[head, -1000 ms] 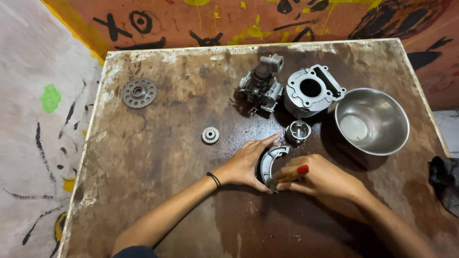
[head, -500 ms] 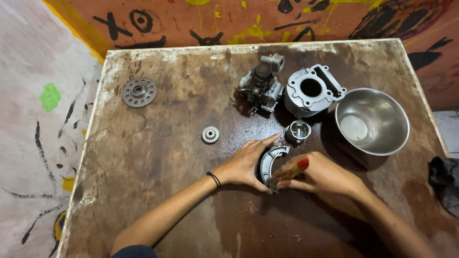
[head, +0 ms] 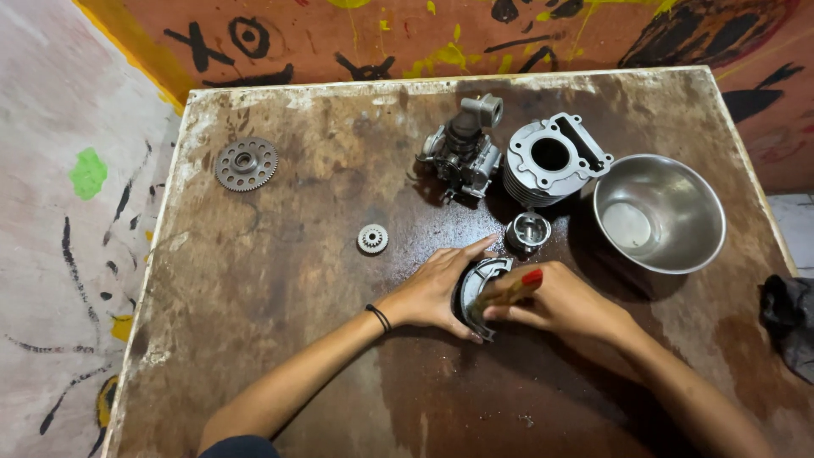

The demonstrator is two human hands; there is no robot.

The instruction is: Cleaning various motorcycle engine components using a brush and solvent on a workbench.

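My left hand [head: 437, 288] cups a curved grey metal shoe-shaped part [head: 477, 284] standing on edge on the brown table [head: 280, 288], fingers wrapped around its left side. My right hand [head: 564, 301] is closed on a small brush with a wooden handle and red tip [head: 519, 284], pressed against the same part. Just beyond my fingers stands a small metal piston [head: 529, 231]. A black band circles my left wrist.
A steel bowl [head: 670, 246] sits at the right, a finned cylinder block [head: 551, 161] and a carburettor [head: 462, 153] behind the piston. A large gear [head: 246, 164] lies far left, a small gear [head: 372, 239] mid-table. Dark cloth [head: 788, 322] hangs at the right edge.
Both hands stay on the curved part; the brush hand has shifted only slightly. Nothing else on the table has moved.
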